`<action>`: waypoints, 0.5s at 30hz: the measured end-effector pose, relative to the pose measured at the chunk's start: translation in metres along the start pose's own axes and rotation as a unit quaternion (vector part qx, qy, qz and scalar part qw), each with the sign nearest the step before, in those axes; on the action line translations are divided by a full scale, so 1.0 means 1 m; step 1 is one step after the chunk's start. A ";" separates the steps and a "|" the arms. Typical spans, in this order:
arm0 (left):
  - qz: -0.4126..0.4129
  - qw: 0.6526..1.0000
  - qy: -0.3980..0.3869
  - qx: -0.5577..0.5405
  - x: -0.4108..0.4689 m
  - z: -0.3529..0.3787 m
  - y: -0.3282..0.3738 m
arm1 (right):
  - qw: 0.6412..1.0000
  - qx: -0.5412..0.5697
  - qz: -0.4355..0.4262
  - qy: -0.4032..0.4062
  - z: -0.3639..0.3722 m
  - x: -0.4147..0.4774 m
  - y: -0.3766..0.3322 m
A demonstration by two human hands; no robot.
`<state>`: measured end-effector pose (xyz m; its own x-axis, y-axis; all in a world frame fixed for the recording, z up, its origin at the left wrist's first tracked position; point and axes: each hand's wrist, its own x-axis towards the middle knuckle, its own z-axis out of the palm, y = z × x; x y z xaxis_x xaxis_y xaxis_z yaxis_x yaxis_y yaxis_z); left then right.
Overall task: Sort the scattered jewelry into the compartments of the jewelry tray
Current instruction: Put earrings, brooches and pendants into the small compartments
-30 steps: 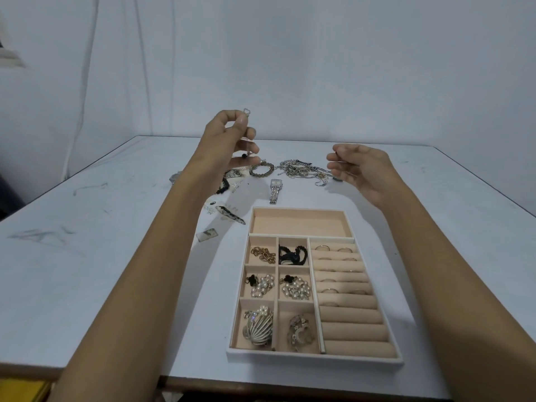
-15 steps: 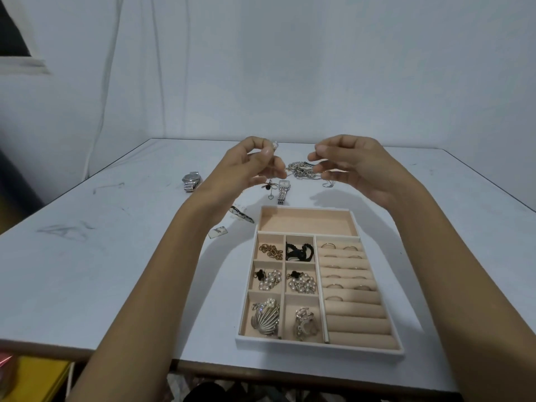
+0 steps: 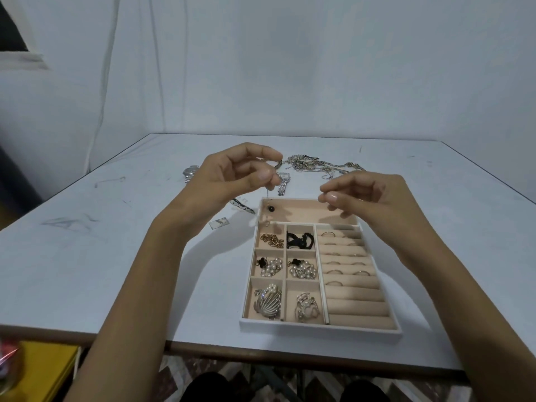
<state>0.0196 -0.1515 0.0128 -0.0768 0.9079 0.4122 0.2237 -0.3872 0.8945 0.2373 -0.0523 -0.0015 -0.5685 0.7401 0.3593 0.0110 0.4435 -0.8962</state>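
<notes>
1. Setting: plain indoor rm, prob. a home corner used as a tabletop work stn.
2. Backdrop: white sheet (image 3: pixel 290 68) hung in folds over the wall; dark window (image 3: pixel 11 30) corner at upper left.
3. Furniture: one scuffed white table (image 3: pixel 87 271) w/ brown edge, bearing a jewelry tray (image 3: pixel 319 327).
4. Below: patterned floor tiles (image 3: pixel 319 384); yellow box (image 3: pixel 46 369) at lower left.

One tray (image 3: pixel 319 329): six small squares, one long slot at far end. Inside tray: two brooches (image 3: pixel 268 303), two pearl clusters (image 3: pixel 303 269), one gold chain (image 3: pixel 272 240), one black piece (image 3: pixel 300 240). One pendant (image 3: pixel 271 209) hanging over long slot. Beyond tray: two watches (image 3: pixel 282 182), one chain heap (image 3: pixel 316 165). Left of tray: one clip (image 3: pixel 242 205), one card (image 3: pixel 219 223).
</notes>
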 end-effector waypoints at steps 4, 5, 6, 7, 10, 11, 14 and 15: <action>-0.021 0.999 -0.020 0.023 -0.003 0.000 -0.002 | 1.000 0.000 0.005 0.011 -0.003 -0.012 0.002; -0.029 0.999 -0.028 0.035 -0.003 0.000 -0.003 | 1.000 0.005 0.009 0.012 -0.004 -0.014 0.002; -0.038 0.998 -0.035 0.046 -0.003 0.000 -0.004 | 1.000 0.008 0.012 0.014 -0.005 -0.015 0.002; -0.047 0.996 -0.041 0.057 -0.002 0.000 -0.006 | 1.000 0.010 0.014 0.015 -0.005 -0.015 0.002; -0.078 0.991 -0.060 0.094 -0.002 -0.001 -0.012 | 1.000 0.009 0.013 0.014 -0.006 -0.015 0.000; -0.086 0.988 -0.066 0.109 -0.002 -0.002 -0.014 | 1.000 0.009 0.014 0.013 -0.006 -0.015 0.000; -0.102 0.982 -0.074 0.142 -0.002 -0.003 -0.018 | 1.000 0.012 0.016 0.010 -0.006 -0.016 0.000; -0.106 0.980 -0.074 0.151 -0.002 -0.003 -0.018 | 1.000 0.013 0.017 0.009 -0.006 -0.016 0.000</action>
<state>0.0129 -0.1463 -0.0038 -0.0155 0.9849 0.1726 0.4978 -0.1421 0.8556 0.2511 -0.0609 -0.0055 -0.5536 0.7632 0.3333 0.0087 0.4055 -0.9141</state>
